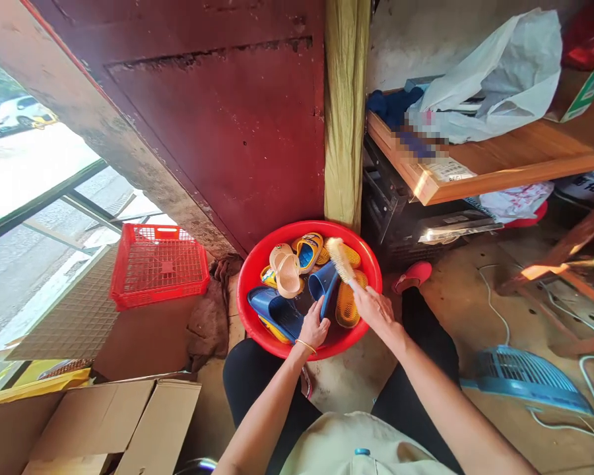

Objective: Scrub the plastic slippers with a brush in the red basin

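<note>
One red basin (247, 270) holds two blue slippers (263, 301) and several yellow slippers (347, 307), overlapping too much to count. The left hand (314, 328) has its grip closed on one blue slipper inside; the right hand (373, 307) grips one brush (340, 259) near it. One red crate (162, 288) sits left.

A beige top (344, 441), black trousers (250, 376) and a thin golden bracelet (305, 346) are worn.

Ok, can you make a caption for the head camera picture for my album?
Left hand gripping a blue slipper, right hand holding a brush, at a red tub of footwear.
</note>
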The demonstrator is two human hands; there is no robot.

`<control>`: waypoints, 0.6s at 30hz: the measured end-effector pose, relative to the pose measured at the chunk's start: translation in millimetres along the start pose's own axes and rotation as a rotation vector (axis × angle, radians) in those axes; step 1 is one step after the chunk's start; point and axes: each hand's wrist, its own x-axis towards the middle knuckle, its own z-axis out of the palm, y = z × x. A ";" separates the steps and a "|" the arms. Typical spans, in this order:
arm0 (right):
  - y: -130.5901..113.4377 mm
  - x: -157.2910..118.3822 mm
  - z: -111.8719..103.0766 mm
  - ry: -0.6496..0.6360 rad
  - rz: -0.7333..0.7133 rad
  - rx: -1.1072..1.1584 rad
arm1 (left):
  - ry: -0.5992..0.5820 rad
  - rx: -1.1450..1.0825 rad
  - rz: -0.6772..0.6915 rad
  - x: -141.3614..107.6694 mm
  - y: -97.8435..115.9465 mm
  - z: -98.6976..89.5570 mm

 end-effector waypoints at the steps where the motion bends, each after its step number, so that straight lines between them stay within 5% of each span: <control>1: -1.7 -4.0 1.4 -0.010 -0.075 -0.012 | 0.007 0.017 -0.011 -1.6 0.5 -1.5; 4: 4.6 -21.7 9.7 -0.021 -0.142 -0.041 | 0.015 0.038 -0.008 -8.4 4.8 -10.6; 7: 32.7 -24.2 15.2 0.060 0.026 0.031 | 0.005 0.072 0.040 -20.6 15.0 -26.0; 13: 68.9 3.8 33.1 0.228 -0.030 0.517 | 0.165 0.269 0.118 -21.3 48.0 -75.3; 18: 53.8 8.9 57.2 0.199 0.110 0.808 | 0.355 0.588 -0.155 23.7 60.5 -127.4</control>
